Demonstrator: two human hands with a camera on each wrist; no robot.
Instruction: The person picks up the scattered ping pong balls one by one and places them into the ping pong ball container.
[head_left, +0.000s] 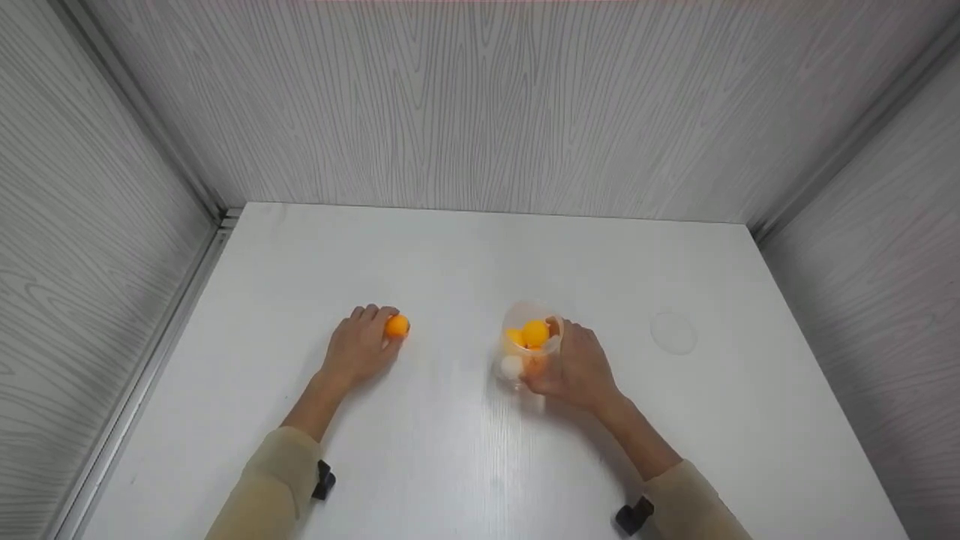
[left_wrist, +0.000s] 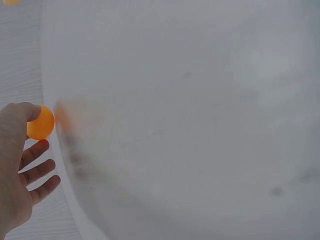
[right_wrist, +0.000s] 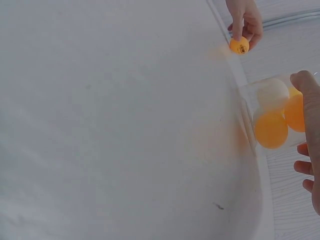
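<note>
My left hand (head_left: 360, 349) pinches an orange ping-pong ball (head_left: 397, 325) between thumb and fingers, close over the white table. The left wrist view shows the thumb on top of that ball, with the other fingers spread below. My right hand (head_left: 583, 369) grips a clear plastic cup (head_left: 525, 310) from its right side; the cup is upright with its mouth up. Inside it lie several balls, among them a white ball (right_wrist: 273, 94) and an orange ball (right_wrist: 271, 130). The right hand's fingers hide part of the cup's contents.
A thin clear round disc, like a lid (head_left: 673, 334), lies flat on the white table (head_left: 450, 262) to the right of the cup. Grey wood-grain panels (head_left: 480, 105) stand at the back and both sides. Metal rails run along the left edge and corners.
</note>
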